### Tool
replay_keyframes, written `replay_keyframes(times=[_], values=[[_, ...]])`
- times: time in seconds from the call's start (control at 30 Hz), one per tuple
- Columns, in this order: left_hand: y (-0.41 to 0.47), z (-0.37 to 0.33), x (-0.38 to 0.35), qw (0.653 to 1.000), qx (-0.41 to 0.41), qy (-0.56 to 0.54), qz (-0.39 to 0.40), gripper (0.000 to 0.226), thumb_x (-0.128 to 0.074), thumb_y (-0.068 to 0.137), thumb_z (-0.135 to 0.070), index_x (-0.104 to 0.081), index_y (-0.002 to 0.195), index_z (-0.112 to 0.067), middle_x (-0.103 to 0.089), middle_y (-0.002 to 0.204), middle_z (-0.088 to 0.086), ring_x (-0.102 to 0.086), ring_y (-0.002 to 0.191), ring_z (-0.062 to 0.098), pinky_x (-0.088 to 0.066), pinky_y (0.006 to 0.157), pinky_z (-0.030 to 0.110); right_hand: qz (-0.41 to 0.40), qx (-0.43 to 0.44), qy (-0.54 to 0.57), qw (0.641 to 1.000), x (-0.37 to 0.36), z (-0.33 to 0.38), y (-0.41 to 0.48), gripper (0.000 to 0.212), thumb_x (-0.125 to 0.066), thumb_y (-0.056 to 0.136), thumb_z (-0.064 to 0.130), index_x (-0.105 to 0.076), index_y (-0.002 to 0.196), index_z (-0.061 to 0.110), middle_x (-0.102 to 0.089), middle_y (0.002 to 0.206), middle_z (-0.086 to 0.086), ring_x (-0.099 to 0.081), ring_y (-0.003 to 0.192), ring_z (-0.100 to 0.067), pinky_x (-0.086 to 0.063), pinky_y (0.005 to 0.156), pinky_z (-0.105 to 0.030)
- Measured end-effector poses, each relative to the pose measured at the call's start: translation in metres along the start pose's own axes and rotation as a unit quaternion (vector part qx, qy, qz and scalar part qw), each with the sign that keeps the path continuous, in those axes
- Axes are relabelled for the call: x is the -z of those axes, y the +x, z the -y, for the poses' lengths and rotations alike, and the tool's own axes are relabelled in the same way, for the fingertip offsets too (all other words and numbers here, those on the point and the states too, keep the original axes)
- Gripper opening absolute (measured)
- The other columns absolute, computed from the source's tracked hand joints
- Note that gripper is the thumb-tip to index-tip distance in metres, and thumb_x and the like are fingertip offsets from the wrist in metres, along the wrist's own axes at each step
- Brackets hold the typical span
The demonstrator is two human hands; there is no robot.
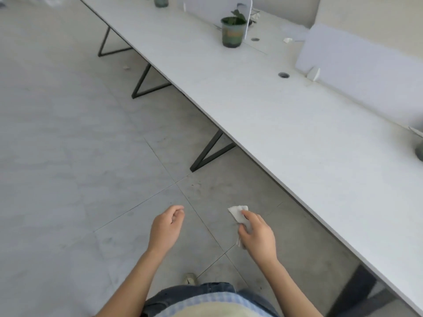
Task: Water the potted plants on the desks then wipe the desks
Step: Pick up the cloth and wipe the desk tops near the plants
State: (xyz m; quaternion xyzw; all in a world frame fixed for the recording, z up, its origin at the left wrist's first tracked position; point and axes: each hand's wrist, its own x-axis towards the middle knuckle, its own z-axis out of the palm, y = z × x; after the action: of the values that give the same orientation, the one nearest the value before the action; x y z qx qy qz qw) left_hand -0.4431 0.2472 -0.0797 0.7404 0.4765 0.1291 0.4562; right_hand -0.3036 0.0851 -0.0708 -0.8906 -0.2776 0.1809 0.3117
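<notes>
1. Tissue [239,215], white, thin and crumpled, sits at lower centre of the frame, pinched between the thumb and curled fingers of the right hand [257,236]; one flat corner sticks out above the knuckles and a smaller tail shows below the palm.
2. The left hand [166,227], just left of it, is empty, fingers loosely curled inward and not touching anything.
3. Both hands hang over the floor [68,156], which is laid in large pale grey tiles with a faint marbled pattern, thin dark seams and some scuff marks.
4. The counter [286,124] runs diagonally from top centre to the lower right edge: a long, thin, matte white top on black angled metal legs [206,154], well apart from the hands.
5. A potted plant [231,30] stands on the counter at upper centre, in a translucent green, slightly tapered cup with dark soil and a few small leaves; the orange band on it cannot be read.
6. White divider panels [357,72] stand along the far edge, with a round cable hole [283,75] beside one.
</notes>
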Motion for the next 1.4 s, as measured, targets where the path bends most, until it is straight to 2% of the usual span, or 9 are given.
replay_keyframes(times=[0.1,0.33,0.5,0.63,0.77,1.0,1.1,1.27,1.4], values=[[0.022,0.02,0.034,0.998,0.039,-0.041,-0.029,0.023,-0.047,0.092,-0.013,-0.063,0.108,-0.009,-0.067,0.1,0.009,-0.061,0.098,0.022,-0.041,0.081,0.026,0.021,0.009,-0.017,1.0,-0.026,0.034,0.015,0.035,-0.053,0.085,0.014,-0.055,0.12,0.017,-0.063,0.11,-0.005,-0.059,0.09,-0.025,-0.039,0.066,-0.028],[0.068,0.052,0.057,0.996,0.072,-0.01,0.052,0.024,-0.049,0.093,-0.018,-0.063,0.111,-0.012,-0.067,0.103,0.003,-0.062,0.1,0.017,-0.046,0.085,0.025,0.076,0.041,-0.053,0.995,-0.07,0.092,0.074,0.037,-0.052,0.085,0.014,-0.054,0.121,0.017,-0.062,0.115,-0.006,-0.06,0.093,-0.027,-0.046,0.073,-0.036],[0.154,0.046,0.085,0.996,0.082,-0.003,0.027,0.023,-0.048,0.093,-0.019,-0.062,0.11,-0.013,-0.067,0.104,0.004,-0.061,0.1,0.018,-0.045,0.086,0.026,0.086,0.069,-0.058,0.992,-0.095,0.134,0.16,0.035,-0.049,0.088,0.017,-0.052,0.123,0.017,-0.06,0.12,-0.005,-0.061,0.092,-0.025,-0.047,0.073,-0.032],[0.231,0.027,0.118,0.997,0.079,0.02,-0.01,0.023,-0.047,0.094,-0.02,-0.062,0.11,-0.013,-0.061,0.095,-0.002,-0.057,0.092,0.015,-0.04,0.078,0.024,0.067,0.091,-0.022,0.993,-0.106,0.191,0.253,0.035,-0.05,0.087,0.015,-0.052,0.122,0.014,-0.061,0.117,-0.005,-0.06,0.089,-0.025,-0.043,0.068,-0.03],[0.29,0.013,0.148,0.989,0.11,-0.063,-0.071,0.022,-0.046,0.094,-0.015,-0.061,0.109,-0.012,-0.065,0.097,0.005,-0.06,0.096,0.021,-0.042,0.083,0.026,0.077,0.115,-0.009,0.99,-0.12,0.242,0.321,0.033,-0.051,0.086,0.014,-0.053,0.119,0.014,-0.062,0.11,-0.005,-0.058,0.089,-0.024,-0.039,0.065,-0.029],[0.366,0.021,0.169,0.981,0.156,-0.099,-0.059,0.016,-0.048,0.092,-0.012,-0.063,0.098,-0.015,-0.067,0.095,0.009,-0.062,0.094,0.024,-0.047,0.087,0.033,0.151,0.117,-0.064,0.98,-0.163,0.278,0.379,0.033,-0.05,0.087,0.017,-0.053,0.12,0.016,-0.062,0.111,-0.006,-0.059,0.093,-0.024,-0.045,0.072,-0.031],[0.419,0.022,0.188,0.983,0.142,-0.108,-0.051,0.019,-0.049,0.091,-0.01,-0.059,0.084,-0.024,-0.067,0.088,0.006,-0.062,0.089,0.023,-0.046,0.081,0.03,0.151,0.12,-0.077,0.978,-0.182,0.302,0.413,0.034,-0.049,0.088,0.018,-0.052,0.122,0.016,-0.061,0.116,-0.005,-0.059,0.098,-0.024,-0.046,0.076,-0.031],[0.528,0.016,0.244,0.993,0.078,-0.086,-0.026,0.02,-0.048,0.092,-0.014,-0.062,0.105,-0.012,-0.065,0.097,0.005,-0.06,0.094,0.019,-0.04,0.078,0.022,0.09,0.088,-0.054,0.991,-0.219,0.36,0.481,0.033,-0.051,0.086,0.015,-0.055,0.118,0.015,-0.063,0.113,-0.007,-0.06,0.091,-0.026,-0.044,0.069,-0.032],[0.598,0.003,0.297,0.994,0.04,-0.092,-0.04,0.018,-0.047,0.092,-0.015,-0.061,0.103,-0.016,-0.066,0.095,0.003,-0.06,0.092,0.017,-0.04,0.077,0.022,0.049,0.059,-0.025,0.997,-0.243,0.408,0.519,0.032,-0.052,0.085,0.014,-0.056,0.116,0.014,-0.064,0.109,-0.008,-0.059,0.092,-0.026,-0.046,0.073,-0.035]])
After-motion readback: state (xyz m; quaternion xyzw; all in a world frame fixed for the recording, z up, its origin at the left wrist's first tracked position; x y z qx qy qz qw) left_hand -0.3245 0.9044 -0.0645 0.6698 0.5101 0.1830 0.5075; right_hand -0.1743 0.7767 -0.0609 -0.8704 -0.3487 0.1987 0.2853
